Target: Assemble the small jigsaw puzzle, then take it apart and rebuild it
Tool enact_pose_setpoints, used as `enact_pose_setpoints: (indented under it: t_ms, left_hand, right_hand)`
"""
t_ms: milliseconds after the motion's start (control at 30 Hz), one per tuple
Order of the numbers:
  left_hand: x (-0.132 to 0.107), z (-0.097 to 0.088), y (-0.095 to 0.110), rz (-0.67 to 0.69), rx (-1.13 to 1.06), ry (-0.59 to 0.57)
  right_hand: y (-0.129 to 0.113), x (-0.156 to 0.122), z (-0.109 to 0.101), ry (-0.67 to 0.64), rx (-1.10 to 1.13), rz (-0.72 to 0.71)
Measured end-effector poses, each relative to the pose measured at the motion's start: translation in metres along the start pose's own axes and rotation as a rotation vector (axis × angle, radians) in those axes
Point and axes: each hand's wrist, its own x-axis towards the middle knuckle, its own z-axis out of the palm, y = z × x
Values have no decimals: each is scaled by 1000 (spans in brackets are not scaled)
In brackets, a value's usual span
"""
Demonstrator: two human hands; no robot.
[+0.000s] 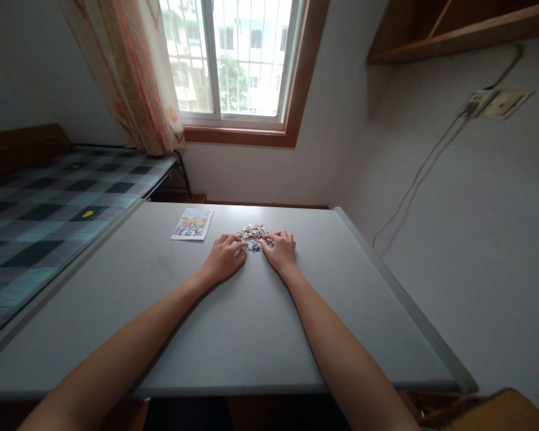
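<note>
A small heap of loose jigsaw puzzle pieces (253, 233), in mixed colours, lies on the grey-white table (233, 335). Against the heap's left side rests my left hand (227, 257), palm down, with its fingers bent and apart. My right hand (280, 248) touches the right side, fingers curved and thumb set apart towards the pieces. No piece is visibly gripped in either hand, though the undersides of the fingers are hidden. To the left of the heap, a printed picture card (192, 224) with a colourful cartoon design lies flat.
A bed with a checked cover (72, 185) runs along the table's left side. Beyond the far edge are a window (247, 66) and a curtain (130, 72). On the right wall, a cable hangs from a socket (480, 103) below a wooden shelf (467, 48).
</note>
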Motion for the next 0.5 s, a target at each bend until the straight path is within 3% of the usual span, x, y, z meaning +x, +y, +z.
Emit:
enact_pose_setpoints:
  t_ms: [500]
  left_hand:
    - [-1, 0, -1, 15, 5, 10]
  right_hand:
    - [-2, -2, 0, 1, -18, -24]
